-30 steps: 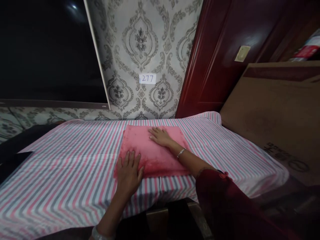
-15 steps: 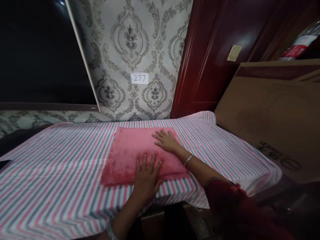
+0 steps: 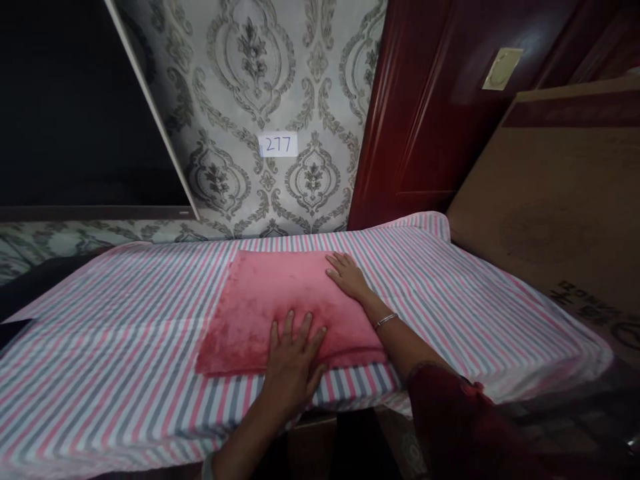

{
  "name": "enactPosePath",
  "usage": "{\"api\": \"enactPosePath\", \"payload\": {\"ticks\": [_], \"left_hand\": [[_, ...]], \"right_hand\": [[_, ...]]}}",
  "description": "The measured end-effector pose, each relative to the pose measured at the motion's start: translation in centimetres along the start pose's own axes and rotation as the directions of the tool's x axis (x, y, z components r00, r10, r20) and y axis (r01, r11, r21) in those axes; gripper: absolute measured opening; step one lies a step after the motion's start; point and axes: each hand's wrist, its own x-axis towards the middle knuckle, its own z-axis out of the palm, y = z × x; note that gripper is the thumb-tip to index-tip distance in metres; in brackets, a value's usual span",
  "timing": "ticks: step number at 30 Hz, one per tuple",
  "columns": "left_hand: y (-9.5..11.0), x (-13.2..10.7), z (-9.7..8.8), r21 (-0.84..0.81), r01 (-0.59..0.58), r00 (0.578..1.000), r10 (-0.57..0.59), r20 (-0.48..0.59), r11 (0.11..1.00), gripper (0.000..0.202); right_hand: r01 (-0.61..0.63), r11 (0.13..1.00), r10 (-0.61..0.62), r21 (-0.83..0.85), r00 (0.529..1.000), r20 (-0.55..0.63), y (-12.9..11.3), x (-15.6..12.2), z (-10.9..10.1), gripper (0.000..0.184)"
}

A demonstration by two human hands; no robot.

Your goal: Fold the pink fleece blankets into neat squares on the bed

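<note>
A folded pink plush cloth (image 3: 280,287) lies flat on the striped sheet, its folded layers showing along the front right edge. My left hand (image 3: 293,360) rests open on the cloth's front middle, fingers spread and pointing away from me. On the cloth's far right part lies my right hand (image 3: 347,275), also open, palm down, with a thin bracelet on that wrist. Neither hand grips the fabric.
Pink, grey and white stripes run over the sheet (image 3: 135,333) covering the table. Behind are patterned wallpaper with a "277" label (image 3: 278,144), a dark screen (image 3: 85,113) at left and a red wooden door (image 3: 425,120). A big cardboard box (image 3: 560,193) stands at right.
My right hand has slid to the right across the cloth, toward its far right corner. The left hand stays in about the same place on the cloth. The view has shifted slightly.
</note>
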Motion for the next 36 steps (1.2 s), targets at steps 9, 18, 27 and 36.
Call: {"api": "enactPosePath", "payload": {"ticks": [9, 18, 27, 36], "left_hand": [[0.2, -0.3, -0.2, -0.049, 0.002, 0.999, -0.004, -0.034, 0.999, 0.064], [-1.6, 0.4, -5.3, -0.224, -0.045, 0.994, 0.020, -0.111, 0.974, 0.057], [-12.5, 5.1, -5.4, -0.249, 0.068, 0.906, 0.045, 0.422, 0.966, 0.058], [-19.5, 10.2, -0.9, -0.111, 0.026, 0.868, 0.033, 0.496, 0.994, 0.059]], "right_hand": [[-0.072, 0.993, 0.081, -0.090, 0.991, 0.107, -2.7, -0.7, -3.5, 0.059], [0.586, 0.810, -0.583, 0.010, 0.804, 0.114, -14.2, -4.3, -0.8, 0.055], [0.720, 0.680, -0.727, 0.139, 0.687, 0.000, -16.4, -6.1, 2.7, 0.067], [0.684, 0.719, -0.695, 0.123, 0.704, 0.148, -16.7, -6.4, 1.4, 0.067]]}}
